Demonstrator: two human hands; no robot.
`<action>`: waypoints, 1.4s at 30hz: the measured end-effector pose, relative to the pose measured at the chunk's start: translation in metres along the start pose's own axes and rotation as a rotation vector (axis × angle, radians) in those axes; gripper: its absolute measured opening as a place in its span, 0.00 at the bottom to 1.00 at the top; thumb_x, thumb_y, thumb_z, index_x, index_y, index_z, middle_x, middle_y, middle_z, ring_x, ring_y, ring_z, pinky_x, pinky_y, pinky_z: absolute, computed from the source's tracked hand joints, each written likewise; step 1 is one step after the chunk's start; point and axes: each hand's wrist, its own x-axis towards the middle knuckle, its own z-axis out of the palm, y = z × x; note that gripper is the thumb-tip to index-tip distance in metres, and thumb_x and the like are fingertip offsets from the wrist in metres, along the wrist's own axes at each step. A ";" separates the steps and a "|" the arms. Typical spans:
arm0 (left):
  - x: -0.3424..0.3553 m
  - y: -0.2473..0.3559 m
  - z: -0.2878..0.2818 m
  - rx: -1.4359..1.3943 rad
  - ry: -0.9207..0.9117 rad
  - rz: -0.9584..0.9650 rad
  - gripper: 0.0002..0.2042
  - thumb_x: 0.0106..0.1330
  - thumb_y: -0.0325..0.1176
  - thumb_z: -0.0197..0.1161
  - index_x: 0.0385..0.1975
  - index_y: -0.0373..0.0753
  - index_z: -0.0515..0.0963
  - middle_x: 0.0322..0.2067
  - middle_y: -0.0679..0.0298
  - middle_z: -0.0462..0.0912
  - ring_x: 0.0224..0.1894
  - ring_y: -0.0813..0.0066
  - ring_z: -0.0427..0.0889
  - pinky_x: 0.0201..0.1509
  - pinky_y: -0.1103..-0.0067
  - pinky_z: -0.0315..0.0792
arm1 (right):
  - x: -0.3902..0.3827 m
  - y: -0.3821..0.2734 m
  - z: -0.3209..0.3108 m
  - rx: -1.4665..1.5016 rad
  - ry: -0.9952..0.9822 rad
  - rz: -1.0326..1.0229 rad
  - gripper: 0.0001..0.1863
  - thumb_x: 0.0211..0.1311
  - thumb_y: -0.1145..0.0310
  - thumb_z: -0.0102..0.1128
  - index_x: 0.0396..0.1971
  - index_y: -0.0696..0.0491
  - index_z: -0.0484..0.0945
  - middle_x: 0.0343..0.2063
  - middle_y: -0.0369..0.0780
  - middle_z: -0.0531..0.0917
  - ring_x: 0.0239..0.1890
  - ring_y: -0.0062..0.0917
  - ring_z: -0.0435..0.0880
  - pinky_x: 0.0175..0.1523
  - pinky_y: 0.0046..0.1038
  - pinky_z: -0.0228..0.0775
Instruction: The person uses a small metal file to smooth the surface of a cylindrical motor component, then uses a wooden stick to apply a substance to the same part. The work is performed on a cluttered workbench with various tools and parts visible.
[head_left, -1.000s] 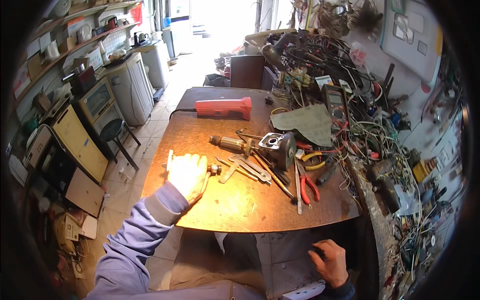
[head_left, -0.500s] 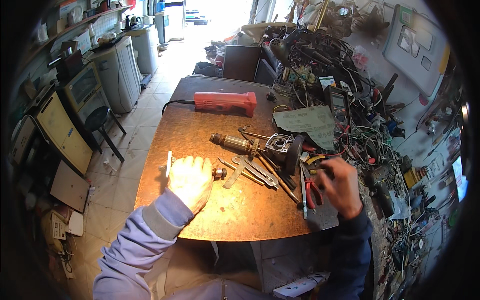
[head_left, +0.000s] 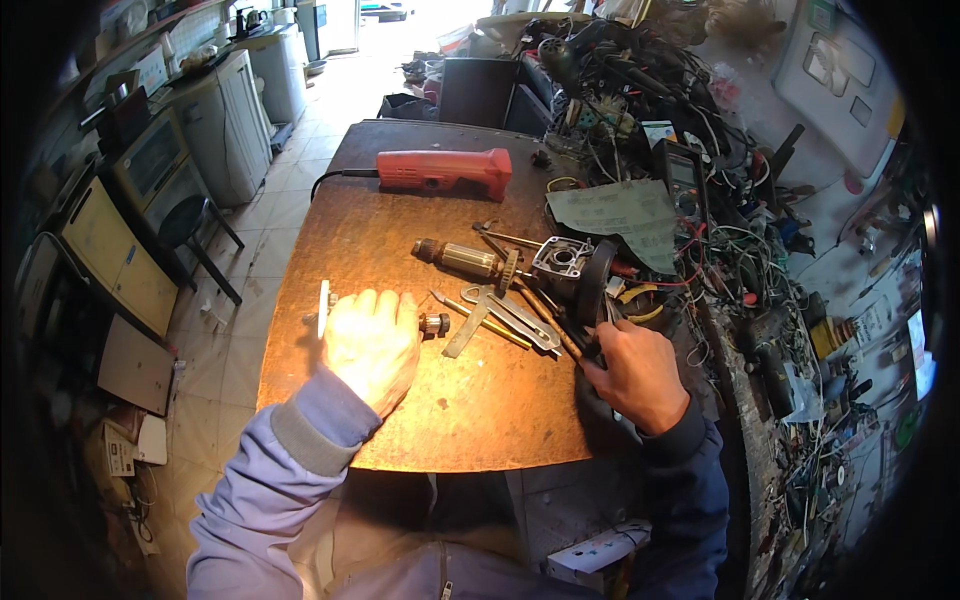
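My left hand [head_left: 370, 345] is closed round a small motor armature; its ringed dark end [head_left: 435, 324] sticks out on the right, and a white plate-like piece [head_left: 324, 309] shows on the left. My right hand [head_left: 640, 375] is closed low over the tools at the table's right edge, hiding the red-handled pliers there; what its fingers grip is hidden. Between the hands lie a flat metal gauge-like tool [head_left: 468, 330], a thin brass-coloured rod [head_left: 495, 327] and a grey slotted metal tool [head_left: 520, 325]. Beyond them rests a larger copper-wound armature [head_left: 468, 260] with a gear.
A gear housing [head_left: 562, 258] with a dark round guard [head_left: 597, 280] stands right of centre. A red tool casing [head_left: 445, 173] with a cord lies at the table's [head_left: 480, 420] far end. Sandpaper [head_left: 620, 220], a multimeter [head_left: 685, 185] and tangled wires crowd the right side.
My right hand has moved down and left, from raised above the red-handled pliers to closed over the tools. My left hand keeps its grip on the small armature. The view has shifted slightly.
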 end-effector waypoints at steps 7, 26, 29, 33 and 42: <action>0.003 0.002 0.004 -0.005 -0.018 0.005 0.20 0.63 0.38 0.74 0.51 0.32 0.83 0.37 0.59 0.82 0.43 0.60 0.83 0.47 0.65 0.76 | -0.009 -0.006 0.002 -0.041 -0.041 -0.004 0.16 0.53 0.72 0.73 0.39 0.59 0.76 0.33 0.54 0.87 0.36 0.53 0.88 0.41 0.52 0.80; 0.001 -0.001 -0.002 -0.064 -0.013 0.004 0.20 0.61 0.37 0.75 0.50 0.32 0.83 0.39 0.57 0.83 0.44 0.58 0.84 0.51 0.64 0.79 | 0.078 -0.089 0.015 1.487 0.236 -0.160 0.07 0.79 0.73 0.66 0.42 0.62 0.84 0.28 0.35 0.85 0.26 0.15 0.83 0.32 0.21 0.79; -0.003 0.006 -0.002 -0.032 0.024 0.029 0.22 0.61 0.36 0.75 0.53 0.30 0.83 0.41 0.55 0.84 0.46 0.57 0.84 0.55 0.64 0.78 | 0.074 -0.086 0.049 1.528 0.162 -0.075 0.07 0.78 0.73 0.66 0.46 0.63 0.85 0.32 0.36 0.87 0.31 0.17 0.86 0.38 0.22 0.83; -0.002 0.007 -0.019 -0.125 -0.046 0.044 0.24 0.63 0.32 0.70 0.58 0.25 0.81 0.49 0.48 0.86 0.49 0.53 0.83 0.60 0.61 0.77 | 0.075 -0.074 0.058 1.647 0.020 0.080 0.07 0.76 0.73 0.65 0.44 0.62 0.84 0.33 0.36 0.86 0.32 0.16 0.85 0.37 0.20 0.77; -0.003 0.006 -0.016 -0.121 -0.057 0.049 0.22 0.64 0.28 0.69 0.58 0.27 0.80 0.53 0.47 0.84 0.56 0.51 0.84 0.66 0.59 0.76 | 0.077 -0.080 0.061 1.434 0.125 0.121 0.06 0.74 0.74 0.66 0.38 0.61 0.82 0.26 0.33 0.83 0.28 0.12 0.78 0.33 0.20 0.70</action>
